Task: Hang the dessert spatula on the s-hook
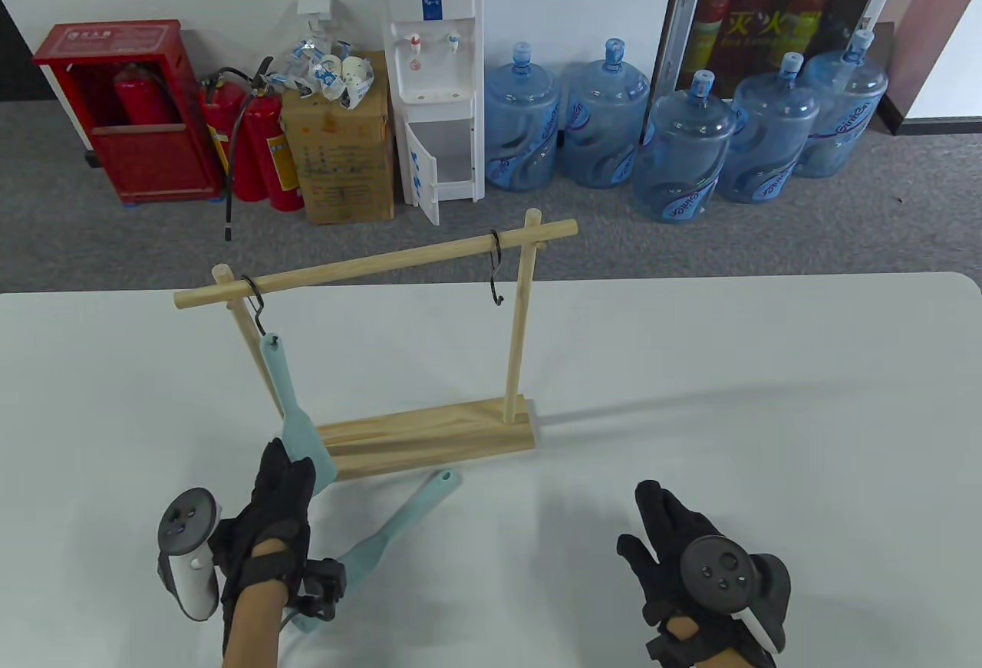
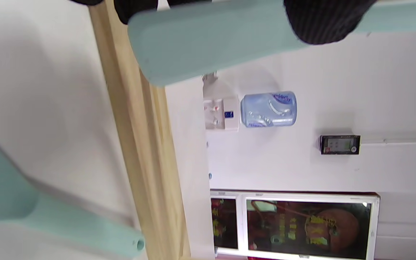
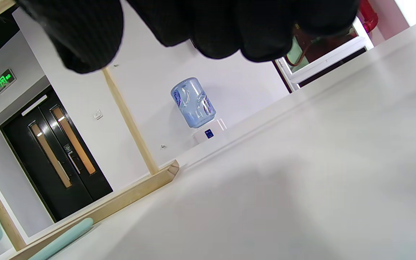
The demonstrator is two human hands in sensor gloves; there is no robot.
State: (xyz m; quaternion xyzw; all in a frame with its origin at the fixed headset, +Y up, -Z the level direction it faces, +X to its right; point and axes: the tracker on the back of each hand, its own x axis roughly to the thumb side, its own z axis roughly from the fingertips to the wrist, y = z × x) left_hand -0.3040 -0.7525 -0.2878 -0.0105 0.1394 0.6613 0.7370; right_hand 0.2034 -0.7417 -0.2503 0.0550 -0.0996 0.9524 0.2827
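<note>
A pale teal dessert spatula [image 1: 295, 407] hangs blade-down, its handle end at the lower curl of the left black S-hook [image 1: 255, 307] on the wooden rack's rod [image 1: 376, 260]. My left hand [image 1: 291, 468] holds the blade's lower end; in the left wrist view my fingers [image 2: 323, 21] lie over the blade [image 2: 208, 39]. A second S-hook [image 1: 496, 269] hangs bare near the right post. A second teal spatula [image 1: 399, 522] lies flat on the table in front of the rack's base [image 1: 437, 430]. My right hand [image 1: 652, 514] rests open and empty on the table at the right.
The white table [image 1: 729, 392] ends just behind the rack. Beyond it on the floor stand a water dispenser [image 1: 433, 77], several blue water jugs, a cardboard box and fire extinguishers. The rack's base also shows in the right wrist view [image 3: 121, 202].
</note>
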